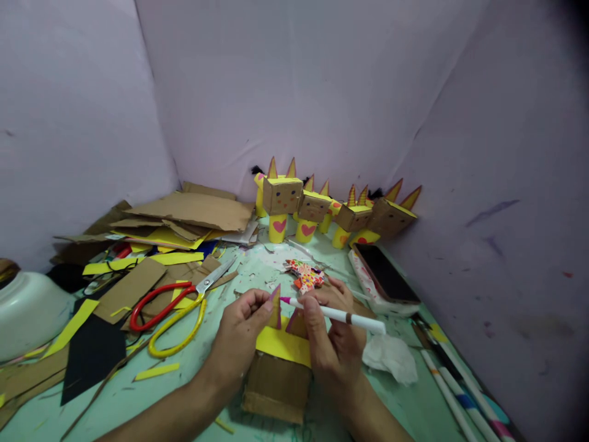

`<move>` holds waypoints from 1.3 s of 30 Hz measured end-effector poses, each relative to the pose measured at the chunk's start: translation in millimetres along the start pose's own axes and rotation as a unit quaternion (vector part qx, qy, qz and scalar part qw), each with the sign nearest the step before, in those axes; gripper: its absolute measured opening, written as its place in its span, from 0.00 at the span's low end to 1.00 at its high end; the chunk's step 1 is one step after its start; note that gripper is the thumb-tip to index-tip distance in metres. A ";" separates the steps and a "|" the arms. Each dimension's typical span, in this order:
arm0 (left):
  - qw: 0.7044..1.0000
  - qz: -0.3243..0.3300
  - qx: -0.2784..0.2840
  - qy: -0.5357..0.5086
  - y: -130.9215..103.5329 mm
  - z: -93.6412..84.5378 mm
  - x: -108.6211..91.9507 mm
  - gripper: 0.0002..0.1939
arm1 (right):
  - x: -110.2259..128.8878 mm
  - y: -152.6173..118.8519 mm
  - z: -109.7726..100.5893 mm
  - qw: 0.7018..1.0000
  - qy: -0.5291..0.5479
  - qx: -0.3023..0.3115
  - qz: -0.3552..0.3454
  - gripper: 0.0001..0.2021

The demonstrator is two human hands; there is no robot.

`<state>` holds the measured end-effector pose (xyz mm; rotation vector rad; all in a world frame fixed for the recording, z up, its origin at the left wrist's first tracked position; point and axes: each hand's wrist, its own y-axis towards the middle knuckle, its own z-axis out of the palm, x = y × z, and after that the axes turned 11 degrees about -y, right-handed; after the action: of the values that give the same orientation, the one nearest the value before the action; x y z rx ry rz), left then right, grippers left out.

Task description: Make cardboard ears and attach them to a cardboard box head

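A small cardboard box (276, 387) with a yellow top strip and two pointed, purple-edged horns lies low in the middle. My left hand (242, 325) pinches the left horn (277, 310) between thumb and fingers. In my right hand (334, 331) is a white marker (347, 316), its pink tip pointing left at that horn's edge. Whether the tip touches the horn is too small to tell. The right horn (298, 323) stands beside my right hand, partly covered by it.
Red and yellow scissors (184, 307) lie left among cardboard scraps (133, 285). Several yellow cardboard figures (282, 196) stand along the back wall. A phone (386, 273), crumpled tissue (391, 359) and several markers (464, 393) are at right. A white bowl (32, 307) sits far left.
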<state>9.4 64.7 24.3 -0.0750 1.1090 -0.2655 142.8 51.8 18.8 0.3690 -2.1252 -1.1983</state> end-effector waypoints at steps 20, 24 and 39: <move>1.000 -0.002 -0.006 0.000 1.0 -0.6 0.7 0.14 | 2.2 2.6 -1.6 1.000 -0.016 0.013 -0.001 0.11; 1.000 -0.001 -0.003 -0.005 -0.3 -0.9 1.9 0.13 | -0.2 3.1 -0.2 0.999 -0.026 0.011 -0.025 0.09; 1.000 0.001 0.007 0.010 1.0 -0.3 1.9 0.14 | -3.2 2.2 -0.2 0.998 -0.044 0.001 -0.036 0.09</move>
<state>10.1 65.2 22.3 -0.0596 1.1265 -0.2734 145.5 54.5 19.4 0.4035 -2.2048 -1.2749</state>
